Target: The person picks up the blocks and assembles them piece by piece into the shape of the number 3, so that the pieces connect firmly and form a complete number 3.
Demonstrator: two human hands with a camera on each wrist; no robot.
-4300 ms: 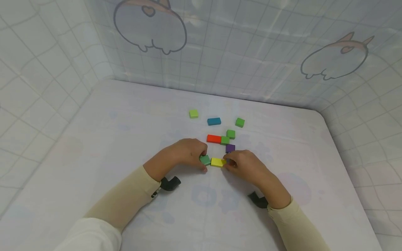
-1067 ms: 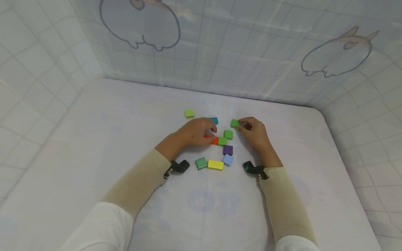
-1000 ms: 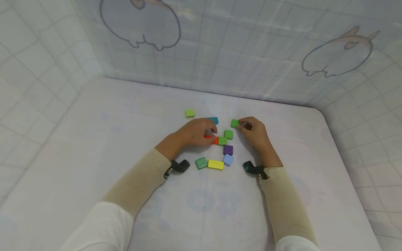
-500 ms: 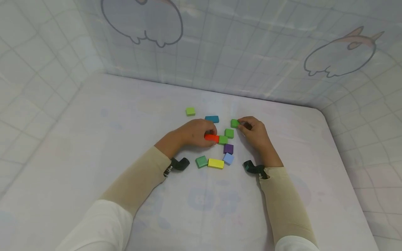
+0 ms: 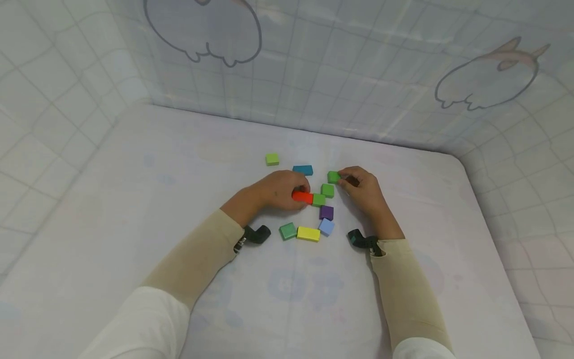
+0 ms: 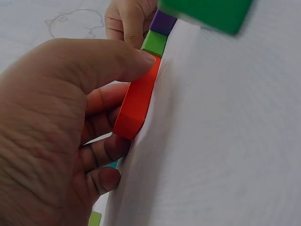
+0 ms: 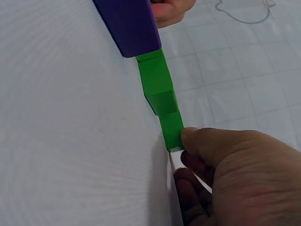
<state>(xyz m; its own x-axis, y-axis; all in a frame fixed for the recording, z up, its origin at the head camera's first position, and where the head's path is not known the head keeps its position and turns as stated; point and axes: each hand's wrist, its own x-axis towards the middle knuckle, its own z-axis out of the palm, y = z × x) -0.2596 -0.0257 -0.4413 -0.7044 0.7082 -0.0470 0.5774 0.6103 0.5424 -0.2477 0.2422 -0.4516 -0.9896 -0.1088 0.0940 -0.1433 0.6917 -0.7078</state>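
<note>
My left hand grips a long red block, its thumb on the near side and fingers behind; the left wrist view shows the red block between them. The red block's right end meets a green block. My right hand pinches another green block between thumb and fingers. Just below that one lies a third green block, and in the right wrist view the pinched green block sits right at its corner.
A purple block, a light blue block, a yellow block and a teal-green block curve along the near side. Farther back lie a blue block and a lime block. A white cloth covers the table.
Both hands have left the teal-green and yellow blocks for the red and green ones farther back. The left thumb has dropped to the red block's near side. The right hand's green block has shifted slightly left.
</note>
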